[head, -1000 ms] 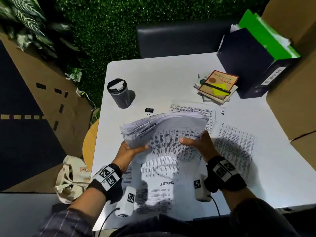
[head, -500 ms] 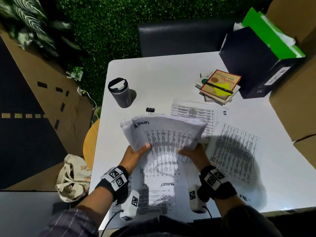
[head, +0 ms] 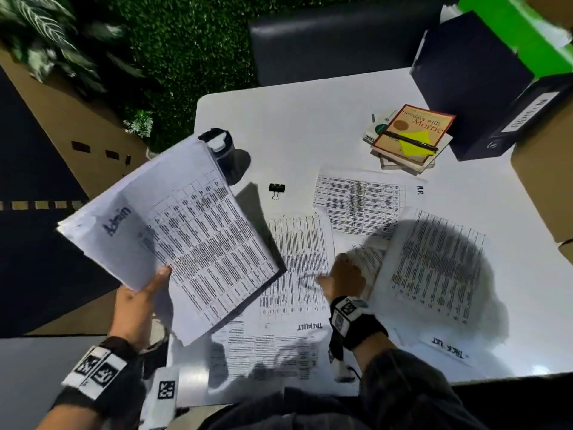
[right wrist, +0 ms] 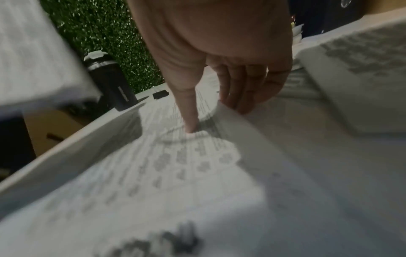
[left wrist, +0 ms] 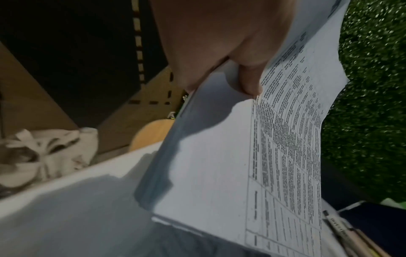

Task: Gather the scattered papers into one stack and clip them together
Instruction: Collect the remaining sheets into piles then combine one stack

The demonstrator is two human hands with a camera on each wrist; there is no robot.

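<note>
My left hand (head: 139, 302) grips a thick stack of printed papers (head: 173, 243), raised and tilted over the table's left edge; its thumb (left wrist: 250, 78) lies on the top sheet (left wrist: 219, 165). My right hand (head: 341, 274) is down on a loose sheet (head: 297, 259) mid-table. In the right wrist view the right hand (right wrist: 214, 118) has its thumb pressed on the print and its fingers behind the sheet's lifted edge. More sheets lie flat: one farther back (head: 356, 200), one to the right (head: 434, 265), one near me (head: 273, 352). A black binder clip (head: 276, 188) (right wrist: 160, 94) sits beyond them.
On the white table (head: 294, 125) a dark tumbler (head: 223, 150) stands at the far left, partly behind the stack. At the far right are books (head: 409, 135) with a pen on top and a dark binder (head: 474, 88). A cardboard box (head: 545, 181) borders the right.
My left hand has swung the stack up and out to the left. My right hand has let go of the stack and dropped onto the loose sheet on the table.
</note>
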